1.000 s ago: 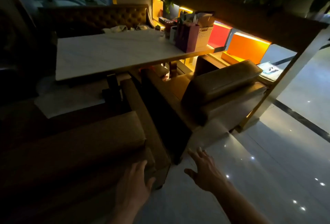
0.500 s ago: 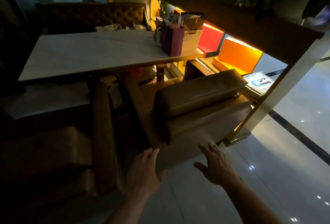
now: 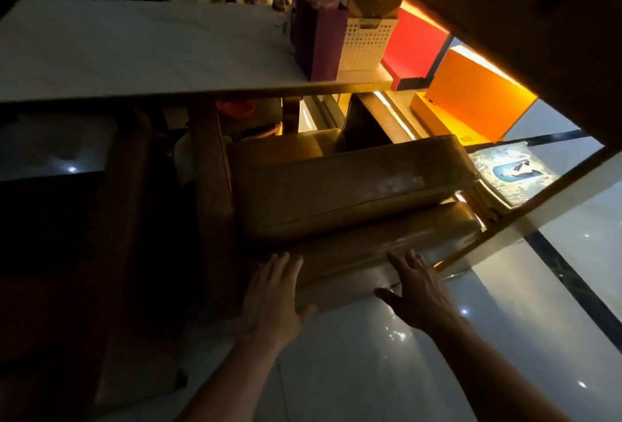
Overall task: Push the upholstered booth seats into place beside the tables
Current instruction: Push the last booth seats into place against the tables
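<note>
1. Dark seat (image 3: 124,253): it stood at the left, partly under the desk (image 3: 134,48); no hand touched it.
2. Left hand (image 3: 272,300): open flat, fingers spread and pointing forward, it lay against the near left corner of the tan seat (image 3: 350,192) and gripped nothing.
3. Tan seat: it stood on the floor (image 3: 370,371) just this side of the desk, its backrest toward the viewer and its far edge at the desk's rim.
4. Right hand (image 3: 417,293): also open and spread, thumb out to the left, it rested on or just over the seat's near right edge; contact could not be told for certain.
5. Advice: the push would likely go best with both palms low on the back panel and equal force on each side, so that the seat slid straight and did not swing toward the post (image 3: 525,219) at the right.
</note>
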`<state>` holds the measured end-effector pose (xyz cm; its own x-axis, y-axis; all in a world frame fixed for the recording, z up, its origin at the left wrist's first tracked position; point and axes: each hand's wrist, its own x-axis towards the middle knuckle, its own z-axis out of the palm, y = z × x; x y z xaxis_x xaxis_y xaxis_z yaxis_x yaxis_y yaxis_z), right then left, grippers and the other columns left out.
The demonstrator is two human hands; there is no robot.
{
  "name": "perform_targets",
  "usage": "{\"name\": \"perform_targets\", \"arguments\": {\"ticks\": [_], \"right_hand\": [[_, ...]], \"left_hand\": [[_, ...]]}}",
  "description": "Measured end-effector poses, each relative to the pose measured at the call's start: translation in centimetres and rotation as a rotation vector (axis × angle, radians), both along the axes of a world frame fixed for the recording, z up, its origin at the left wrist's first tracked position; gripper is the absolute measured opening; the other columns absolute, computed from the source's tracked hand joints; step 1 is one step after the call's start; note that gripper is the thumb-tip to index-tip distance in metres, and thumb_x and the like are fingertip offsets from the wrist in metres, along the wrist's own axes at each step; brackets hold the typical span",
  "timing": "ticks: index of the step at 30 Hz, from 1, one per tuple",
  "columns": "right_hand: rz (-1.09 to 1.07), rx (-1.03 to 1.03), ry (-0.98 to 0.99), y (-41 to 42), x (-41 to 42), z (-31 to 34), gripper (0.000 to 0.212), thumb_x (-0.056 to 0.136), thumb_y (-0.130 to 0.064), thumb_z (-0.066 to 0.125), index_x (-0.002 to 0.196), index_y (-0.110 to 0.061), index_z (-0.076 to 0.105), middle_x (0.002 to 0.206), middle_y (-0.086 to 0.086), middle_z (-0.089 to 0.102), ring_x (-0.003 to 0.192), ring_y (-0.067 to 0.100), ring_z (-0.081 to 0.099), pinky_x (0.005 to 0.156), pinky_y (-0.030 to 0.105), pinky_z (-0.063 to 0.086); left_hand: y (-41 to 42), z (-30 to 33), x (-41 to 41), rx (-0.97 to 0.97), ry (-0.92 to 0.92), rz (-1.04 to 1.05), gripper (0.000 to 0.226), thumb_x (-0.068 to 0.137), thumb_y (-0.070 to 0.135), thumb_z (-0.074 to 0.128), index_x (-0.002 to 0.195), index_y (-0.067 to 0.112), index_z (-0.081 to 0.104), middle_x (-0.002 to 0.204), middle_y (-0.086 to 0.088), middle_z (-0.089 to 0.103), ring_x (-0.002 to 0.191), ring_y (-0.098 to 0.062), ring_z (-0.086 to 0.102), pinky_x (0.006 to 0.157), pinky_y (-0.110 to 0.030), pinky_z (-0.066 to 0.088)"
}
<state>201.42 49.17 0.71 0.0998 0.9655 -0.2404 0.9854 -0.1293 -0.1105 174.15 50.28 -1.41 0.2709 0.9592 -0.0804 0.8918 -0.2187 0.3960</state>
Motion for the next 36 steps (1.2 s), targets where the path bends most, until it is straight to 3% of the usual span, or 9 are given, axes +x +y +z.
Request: {"name": "perform_targets", "arguments": {"ticks": [3, 9, 13, 16, 19, 22, 25, 30, 36], "right_hand": [[0.02, -0.015, -0.007, 3.8, 3.2, -1.6, 0.097, 0.083, -0.068, 0.058, 0.157, -0.028, 0.009, 0.164, 0.014, 0.011, 0.15, 0.034, 0.009, 0.12, 0.05, 0.024], [0.121, -0.017, -0.03, 9.2, 9.6, -5.4, 0.12, 0.071, -0.077, 0.063, 0.155, -0.032, -0.011, 0.165, 0.011, -0.009, 0.15, 0.035, -0.009, 0.121, 0.055, 0.013], [0.183, -0.075, -0.014, 11.1, 12.2, -6.9, 0.132, 0.065, -0.075, 0.071, 0.151, -0.037, -0.022, 0.161, 0.007, -0.025, 0.148, 0.034, -0.02, 0.119, 0.055, 0.0], [0.193, -0.023, 0.013, 11.3, 12.4, -8.1, 0.136, 0.061, -0.072, 0.076, 0.153, -0.036, -0.018, 0.164, 0.009, -0.016, 0.149, 0.037, -0.015, 0.119, 0.059, 0.004], [0.175, 0.062, -0.019, 11.0, 12.0, -9.1, 0.127, 0.06, -0.067, 0.08, 0.158, -0.028, 0.008, 0.163, 0.016, 0.009, 0.149, 0.041, 0.004, 0.116, 0.065, 0.019], [0.189, 0.074, -0.068, 10.9, 12.0, -9.3, 0.118, 0.063, -0.069, 0.077, 0.156, -0.024, 0.02, 0.16, 0.018, 0.019, 0.147, 0.042, 0.013, 0.114, 0.064, 0.025], [0.203, 0.078, -0.091, 11.0, 12.1, -9.5, 0.115, 0.063, -0.07, 0.075, 0.154, -0.022, 0.026, 0.156, 0.019, 0.026, 0.143, 0.042, 0.02, 0.109, 0.062, 0.032], [0.205, 0.097, -0.086, 10.1, 11.4, -10.0, 0.113, 0.062, -0.069, 0.077, 0.153, -0.02, 0.031, 0.152, 0.021, 0.033, 0.14, 0.044, 0.025, 0.106, 0.061, 0.034], [0.19, 0.128, -0.021, 6.2, 8.2, -10.8, 0.111, 0.063, -0.067, 0.078, 0.153, -0.02, 0.032, 0.155, 0.025, 0.028, 0.145, 0.047, 0.015, 0.112, 0.065, 0.026]], "left_hand": [[1.8, -1.5, 2.5, -0.005, 0.039, 0.047, 0.093, 0.082, 0.066, 0.056, 0.153, 0.033, 0.006, 0.163, 0.006, 0.003, 0.148, -0.019, -0.002, 0.119, -0.037, 0.0], [2.7, -4.5, 6.9, 0.004, 0.161, 0.171, 0.102, 0.079, 0.067, 0.058, 0.154, 0.032, -0.001, 0.163, 0.002, -0.004, 0.148, -0.021, -0.008, 0.12, -0.04, -0.004], [3.3, -6.1, 8.2, 0.03, 0.18, 0.238, 0.107, 0.074, 0.066, 0.065, 0.155, 0.032, 0.004, 0.163, 0.002, 0.006, 0.149, -0.023, -0.001, 0.12, -0.046, 0.007], [3.3, -6.7, 8.0, 0.045, 0.223, 0.246, 0.102, 0.077, 0.06, 0.067, 0.155, 0.032, 0.007, 0.162, 0.002, 0.014, 0.149, -0.024, 0.004, 0.12, -0.048, 0.012], [3.6, -6.8, 7.9, 0.058, 0.26, 0.26, 0.098, 0.072, 0.056, 0.074, 0.152, 0.03, 0.024, 0.156, 0.001, 0.033, 0.145, -0.026, 0.023, 0.116, -0.047, 0.024], [3.8, -6.6, 7.8, 0.066, 0.287, 0.261, 0.093, 0.068, 0.057, 0.077, 0.148, 0.031, 0.035, 0.148, 0.004, 0.043, 0.138, -0.024, 0.035, 0.109, -0.044, 0.034], [4.0, -6.4, 7.7, 0.064, 0.296, 0.264, 0.089, 0.07, 0.057, 0.075, 0.147, 0.034, 0.035, 0.147, 0.006, 0.044, 0.137, -0.022, 0.036, 0.105, -0.043, 0.037], [3.6, -6.2, 6.8, 0.069, 0.318, 0.246, 0.084, 0.068, 0.057, 0.076, 0.142, 0.035, 0.042, 0.137, 0.007, 0.052, 0.127, -0.021, 0.044, 0.096, -0.04, 0.04], [1.2, -5.9, 3.2, 0.068, 0.307, 0.237, 0.085, 0.06, 0.058, 0.081, 0.135, 0.035, 0.049, 0.128, 0.008, 0.058, 0.118, -0.02, 0.051, 0.088, -0.039, 0.045]]}}
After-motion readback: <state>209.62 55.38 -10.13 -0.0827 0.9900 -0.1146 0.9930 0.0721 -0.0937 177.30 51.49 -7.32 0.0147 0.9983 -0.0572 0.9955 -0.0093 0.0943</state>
